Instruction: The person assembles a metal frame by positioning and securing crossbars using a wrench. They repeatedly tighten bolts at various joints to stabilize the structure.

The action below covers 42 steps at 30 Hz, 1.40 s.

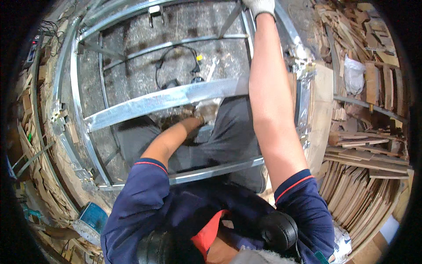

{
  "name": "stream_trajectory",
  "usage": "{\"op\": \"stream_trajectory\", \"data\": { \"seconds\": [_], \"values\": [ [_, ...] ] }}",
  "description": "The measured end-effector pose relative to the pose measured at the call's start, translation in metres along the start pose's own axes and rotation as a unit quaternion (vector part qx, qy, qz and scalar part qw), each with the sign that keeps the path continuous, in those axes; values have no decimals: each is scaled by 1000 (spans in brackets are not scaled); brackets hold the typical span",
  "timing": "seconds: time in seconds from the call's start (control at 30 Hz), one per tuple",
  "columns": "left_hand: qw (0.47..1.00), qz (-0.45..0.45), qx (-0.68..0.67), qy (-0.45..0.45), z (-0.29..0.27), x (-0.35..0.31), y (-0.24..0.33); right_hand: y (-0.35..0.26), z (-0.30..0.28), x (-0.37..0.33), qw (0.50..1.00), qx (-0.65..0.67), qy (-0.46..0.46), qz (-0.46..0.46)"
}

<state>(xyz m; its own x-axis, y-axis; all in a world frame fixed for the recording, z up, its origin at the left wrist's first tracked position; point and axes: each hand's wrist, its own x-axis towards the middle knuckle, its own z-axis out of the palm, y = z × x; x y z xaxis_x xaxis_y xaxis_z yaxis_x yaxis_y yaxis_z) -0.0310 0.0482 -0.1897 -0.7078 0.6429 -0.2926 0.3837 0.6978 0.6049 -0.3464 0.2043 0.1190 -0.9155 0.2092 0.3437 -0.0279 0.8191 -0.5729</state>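
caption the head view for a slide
Gloved right hand at the far side of a metal frame, left hand low inside it.

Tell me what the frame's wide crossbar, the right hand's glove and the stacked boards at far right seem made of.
Wide crossbar: metal, probably steel, bare and semi-glossy, by its silvery, streaked reflections; zinc coating possible.
Glove: apparently knitted fabric, matt off-white, by its soft, grainy surface.
Stacked boards: wood, perhaps plywood, seemingly unfinished, by their dull brown, uneven edges.

Got the gloved right hand [262, 6] way up by the metal frame [76, 83], left hand [208, 111] down near the crossbar [171, 97]. Spotting a wrench [213, 67] too.
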Motion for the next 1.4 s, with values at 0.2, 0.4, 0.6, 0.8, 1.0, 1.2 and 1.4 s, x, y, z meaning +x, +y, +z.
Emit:
{"op": "stream_trajectory", "data": {
  "seconds": [0.2,0.4,0.6,0.8,1.0,1.2,1.4],
  "values": [
    [1000,-14,4,-2,-3,-9,1,27,17,9,994,86,45,-46],
    [999,-30,14,13,-5,-21,-8,60,36,30,988,-142,-21,-60],
    [999,-39,28,22,-7,-35,-17,57,35,26,994,-101,2,-34],
    [997,-49,43,28,-25,-36,-20,46,29,21,999,-42,2,-18],
    [990,-114,77,-13,-126,-53,39,41,28,17,998,-64,-7,-19],
    [947,250,179,-91,-270,-99,147,48,38,17,997,-56,26,-40],
    [918,138,29,372,-438,55,116,47,41,19,994,-88,7,-59]
  ]
}}
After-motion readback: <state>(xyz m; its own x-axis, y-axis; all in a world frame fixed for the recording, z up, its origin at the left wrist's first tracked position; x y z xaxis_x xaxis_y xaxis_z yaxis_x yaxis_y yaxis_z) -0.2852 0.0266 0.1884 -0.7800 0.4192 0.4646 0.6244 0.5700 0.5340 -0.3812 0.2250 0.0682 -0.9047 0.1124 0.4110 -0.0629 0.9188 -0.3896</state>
